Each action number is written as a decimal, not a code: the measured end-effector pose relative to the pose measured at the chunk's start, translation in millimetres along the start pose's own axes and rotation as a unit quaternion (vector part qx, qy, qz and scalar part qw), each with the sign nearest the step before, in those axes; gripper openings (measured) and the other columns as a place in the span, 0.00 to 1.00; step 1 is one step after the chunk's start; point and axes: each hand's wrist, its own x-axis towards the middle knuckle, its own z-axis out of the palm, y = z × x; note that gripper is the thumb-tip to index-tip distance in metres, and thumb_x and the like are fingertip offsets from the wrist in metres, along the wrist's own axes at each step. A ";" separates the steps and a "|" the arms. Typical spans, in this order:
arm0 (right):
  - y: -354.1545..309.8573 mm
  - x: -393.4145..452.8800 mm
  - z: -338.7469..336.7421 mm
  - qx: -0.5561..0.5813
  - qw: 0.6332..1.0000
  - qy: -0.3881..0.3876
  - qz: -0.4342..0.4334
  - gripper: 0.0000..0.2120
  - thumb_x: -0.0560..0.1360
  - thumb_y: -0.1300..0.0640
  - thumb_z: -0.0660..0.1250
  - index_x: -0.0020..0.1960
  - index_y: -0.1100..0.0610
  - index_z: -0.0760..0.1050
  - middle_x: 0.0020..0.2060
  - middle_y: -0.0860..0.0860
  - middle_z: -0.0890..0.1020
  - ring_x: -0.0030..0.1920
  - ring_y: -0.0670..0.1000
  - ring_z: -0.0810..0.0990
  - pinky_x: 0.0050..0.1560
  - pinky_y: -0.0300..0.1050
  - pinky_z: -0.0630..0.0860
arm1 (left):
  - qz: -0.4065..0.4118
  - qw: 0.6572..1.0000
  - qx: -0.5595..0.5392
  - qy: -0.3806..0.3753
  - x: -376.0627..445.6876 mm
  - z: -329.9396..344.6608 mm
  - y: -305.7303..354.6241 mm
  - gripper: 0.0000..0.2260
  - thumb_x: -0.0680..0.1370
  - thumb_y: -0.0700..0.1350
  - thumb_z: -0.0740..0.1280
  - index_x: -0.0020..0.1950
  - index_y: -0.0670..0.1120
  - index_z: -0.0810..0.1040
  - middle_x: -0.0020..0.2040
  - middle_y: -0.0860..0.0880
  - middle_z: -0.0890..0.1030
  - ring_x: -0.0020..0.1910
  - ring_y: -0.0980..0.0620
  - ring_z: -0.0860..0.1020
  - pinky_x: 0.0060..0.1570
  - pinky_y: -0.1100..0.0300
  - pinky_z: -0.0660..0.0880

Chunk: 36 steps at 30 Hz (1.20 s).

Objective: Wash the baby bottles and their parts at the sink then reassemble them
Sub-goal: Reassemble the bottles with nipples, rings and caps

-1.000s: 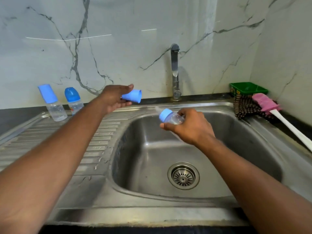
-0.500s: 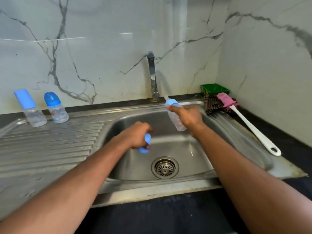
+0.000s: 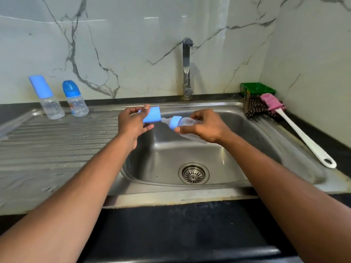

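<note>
Over the sink (image 3: 266, 141), the left hand (image 3: 131, 126) pinches a blue cap (image 3: 152, 115) between thumb and fingertips; the right hand (image 3: 206, 128) grips a clear bottle (image 3: 187, 123), teat just touching the cap's mouth.

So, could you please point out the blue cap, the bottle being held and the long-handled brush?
blue cap (image 3: 152, 115), head view, on its side wall.
held bottle (image 3: 187, 122), head view, on its clear body.
brush (image 3: 302, 136), head view, mid-handle.
</note>
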 end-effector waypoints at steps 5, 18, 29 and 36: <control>3.1 0.1 0.0 -0.002 1.000 0.003 -0.025 0.22 0.61 0.37 0.79 0.44 0.53 0.81 0.36 0.48 0.80 0.36 0.47 0.76 0.35 0.42 0.69 | 0.033 0.998 0.043 -0.027 -2.5 0.0 1.9 0.07 0.77 0.47 0.72 0.51 0.46 0.79 0.49 0.47 0.79 0.40 0.48 0.79 0.35 0.62 0.79; -15.0 -9.8 13.6 -0.008 0.997 0.057 -0.052 0.22 0.65 0.36 0.76 0.49 0.51 0.78 0.38 0.44 0.79 0.39 0.44 0.77 0.34 0.39 0.69 | 0.025 0.994 0.004 -0.105 -24.8 15.2 3.7 0.13 0.73 0.48 0.75 0.54 0.44 0.81 0.50 0.43 0.83 0.46 0.45 0.84 0.40 0.57 0.81; -16.5 -15.9 24.3 0.106 0.990 0.093 0.011 0.20 0.64 0.40 0.78 0.45 0.52 0.79 0.37 0.45 0.81 0.38 0.43 0.78 0.36 0.41 0.72 | -0.054 0.994 -0.059 -0.080 -37.3 28.9 5.9 0.15 0.73 0.47 0.75 0.57 0.43 0.79 0.52 0.43 0.83 0.42 0.48 0.85 0.40 0.55 0.82; -30.1 -17.2 33.1 0.254 0.966 0.039 0.034 0.19 0.62 0.41 0.76 0.43 0.54 0.80 0.38 0.52 0.84 0.37 0.54 0.82 0.42 0.61 0.83 | 0.010 0.993 -0.004 -0.120 -45.1 11.4 34.7 0.13 0.74 0.49 0.73 0.57 0.46 0.81 0.50 0.47 0.84 0.43 0.48 0.84 0.38 0.60 0.81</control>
